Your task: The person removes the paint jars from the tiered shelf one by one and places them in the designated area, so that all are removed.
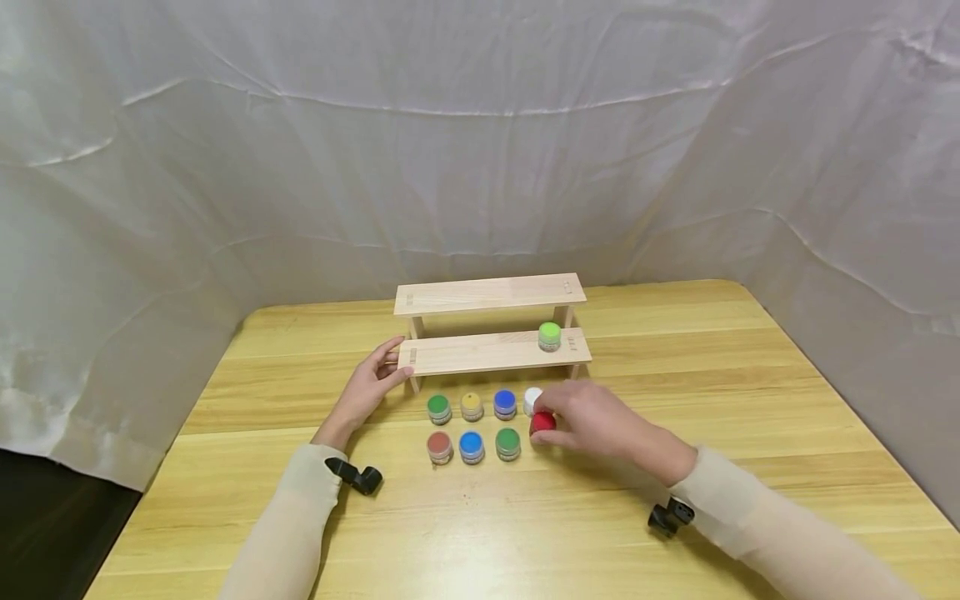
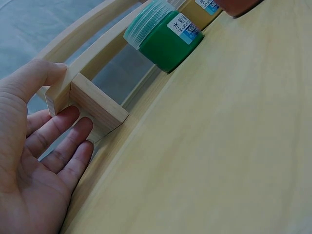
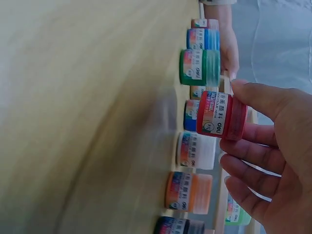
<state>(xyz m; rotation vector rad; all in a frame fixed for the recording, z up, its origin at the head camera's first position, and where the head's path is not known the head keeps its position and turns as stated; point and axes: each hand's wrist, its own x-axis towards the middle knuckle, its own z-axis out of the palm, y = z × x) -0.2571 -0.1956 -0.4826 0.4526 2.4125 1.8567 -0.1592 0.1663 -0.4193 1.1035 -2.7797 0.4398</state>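
Observation:
My left hand (image 1: 367, 388) grips the left end of a two-tier wooden rack (image 1: 480, 355), its thumb on top of the lower board and fingertips beneath. In the right wrist view, my right hand (image 3: 273, 141) pinches a red paint jar (image 3: 222, 114) by its lid, between thumb and fingers, held off the table. A white jar (image 3: 195, 150) and an orange jar (image 3: 187, 191) stand close by. On the lower board, toward its right end, sits a light green jar (image 1: 550, 336). Left of the red jar stands a green jar (image 1: 507, 443).
The front row also has a brownish-red jar (image 1: 439, 447) and a blue jar (image 1: 471, 447). Behind them stand a dark green jar (image 1: 438, 408), a yellow jar (image 1: 471, 407) and a dark blue jar (image 1: 505, 404). Grey-white cloth (image 1: 480, 167) hangs behind the wooden table (image 1: 480, 542).

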